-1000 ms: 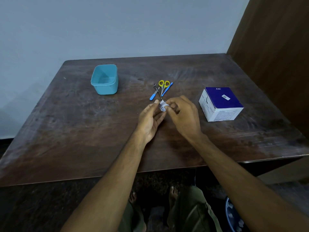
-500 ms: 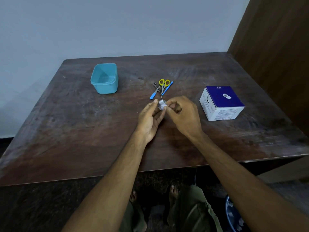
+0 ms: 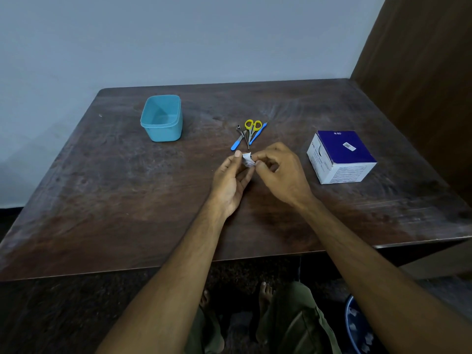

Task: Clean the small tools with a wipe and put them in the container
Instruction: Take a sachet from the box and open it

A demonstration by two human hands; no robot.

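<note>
A small white wipe packet (image 3: 248,159) is pinched between my left hand (image 3: 231,178) and my right hand (image 3: 281,172) above the middle of the dark wooden table (image 3: 127,187). Just beyond my fingers lies a bunch of small tools: yellow-handled scissors (image 3: 252,126), a blue-handled tool (image 3: 237,143), a thin blue tool (image 3: 258,134) and metal tweezers (image 3: 240,130). The open light-blue container (image 3: 162,118) stands at the back left, with nothing visible inside.
A blue and white cardboard box (image 3: 341,155) sits on the table to the right of my hands. A brown wooden panel (image 3: 421,72) rises along the right side. Below the table's front edge are my legs, bare feet and a blue bin (image 3: 357,328).
Both hands keep working the packet in place; my fingers have shifted slightly on it. The tools, container and box have not moved.
</note>
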